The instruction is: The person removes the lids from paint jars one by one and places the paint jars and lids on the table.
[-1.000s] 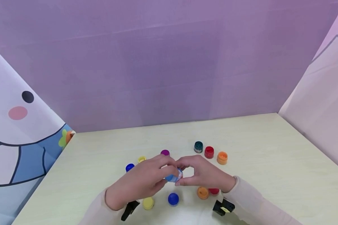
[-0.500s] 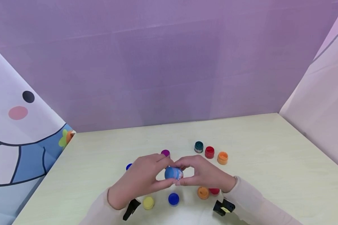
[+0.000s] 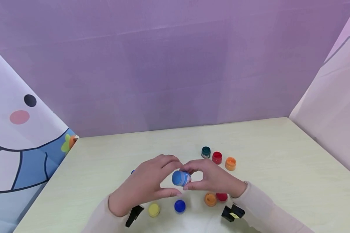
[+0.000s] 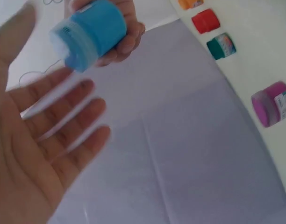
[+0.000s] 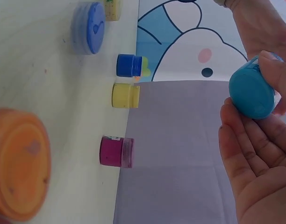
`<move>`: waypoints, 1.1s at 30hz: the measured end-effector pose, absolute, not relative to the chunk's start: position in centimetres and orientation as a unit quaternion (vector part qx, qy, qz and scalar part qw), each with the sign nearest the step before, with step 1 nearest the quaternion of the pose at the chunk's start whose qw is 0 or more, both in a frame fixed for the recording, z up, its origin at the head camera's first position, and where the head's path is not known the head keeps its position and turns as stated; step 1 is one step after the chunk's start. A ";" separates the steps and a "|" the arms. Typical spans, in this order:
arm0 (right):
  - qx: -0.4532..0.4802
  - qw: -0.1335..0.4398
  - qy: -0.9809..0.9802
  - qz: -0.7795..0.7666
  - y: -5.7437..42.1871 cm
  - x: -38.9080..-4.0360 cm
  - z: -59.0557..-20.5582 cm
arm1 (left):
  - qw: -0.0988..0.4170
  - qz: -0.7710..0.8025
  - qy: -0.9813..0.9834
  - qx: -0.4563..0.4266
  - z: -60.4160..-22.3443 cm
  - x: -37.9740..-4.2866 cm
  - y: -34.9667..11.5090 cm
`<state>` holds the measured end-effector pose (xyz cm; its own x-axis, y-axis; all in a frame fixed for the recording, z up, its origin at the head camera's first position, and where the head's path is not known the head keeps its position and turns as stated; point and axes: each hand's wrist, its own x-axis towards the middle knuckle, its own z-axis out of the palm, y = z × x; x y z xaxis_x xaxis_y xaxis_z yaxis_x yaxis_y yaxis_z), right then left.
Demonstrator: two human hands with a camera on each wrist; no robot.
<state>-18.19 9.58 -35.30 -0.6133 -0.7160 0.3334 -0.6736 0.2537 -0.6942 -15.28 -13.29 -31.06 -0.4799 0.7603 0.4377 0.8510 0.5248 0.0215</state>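
In the head view my right hand (image 3: 214, 178) pinches a small light blue paint jar (image 3: 181, 178) between thumb and fingers, tipped on its side above the table. Its lid end faces left, and a printed label shows on its side. My left hand (image 3: 145, 181) is spread around that end, thumb below and fingers above, with a gap to the jar. The left wrist view shows the left palm with fingers extended under the jar's translucent lid (image 4: 73, 44). In the right wrist view the jar's round base (image 5: 253, 93) faces the camera, with a thumb across its side.
Green (image 3: 205, 152), red (image 3: 217, 157) and orange (image 3: 230, 163) jars stand behind the right hand. Yellow (image 3: 153, 209), blue (image 3: 179, 206), orange (image 3: 210, 199) and red (image 3: 221, 196) lids lie nearer. Purple (image 5: 116, 151), yellow (image 5: 125, 95) and blue (image 5: 129, 65) jars stand on the left side, mostly hidden in the head view.
The left hand was over the jar's lid end, then loosened and opened away from it. The jar stays in the right hand, shifted slightly. The left hand now covers the purple jar.
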 end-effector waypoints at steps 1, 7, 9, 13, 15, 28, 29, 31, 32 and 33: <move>-0.440 0.022 0.790 -0.426 9.6 -18.2 -35.2 | 0.192 -0.115 -0.843 -0.489 -31.0 -15.3 -13.4; -0.441 0.032 0.784 -0.436 9.7 -18.2 -35.0 | 0.199 -0.120 -0.798 -0.556 -30.6 -15.5 -13.3; -0.439 0.036 0.783 -0.439 9.7 -18.2 -35.0 | 0.213 -0.124 -0.787 -0.566 -30.7 -15.5 -13.2; -0.438 0.040 0.782 -0.442 9.7 -18.1 -35.0 | 0.223 -0.125 -0.779 -0.572 -30.7 -15.6 -13.2; -0.439 0.041 0.782 -0.442 9.7 -18.1 -35.0 | 0.218 -0.121 -0.783 -0.569 -30.7 -15.5 -13.3; -0.442 0.041 0.780 -0.441 9.7 -18.3 -35.3 | 0.220 -0.128 -0.811 -0.526 -31.0 -15.5 -13.5; -0.444 0.040 0.779 -0.442 9.6 -18.3 -35.3 | 0.222 -0.128 -0.814 -0.522 -31.1 -15.5 -13.4; -0.445 0.039 0.778 -0.442 9.6 -18.3 -35.3 | 0.221 -0.125 -0.821 -0.511 -31.2 -15.5 -13.4; -0.446 0.038 0.777 -0.442 9.6 -18.3 -35.3 | 0.221 -0.124 -0.825 -0.506 -31.2 -15.4 -13.3; -0.447 0.037 0.777 -0.441 9.6 -18.3 -35.3 | 0.220 -0.124 -0.829 -0.499 -31.2 -15.4 -13.3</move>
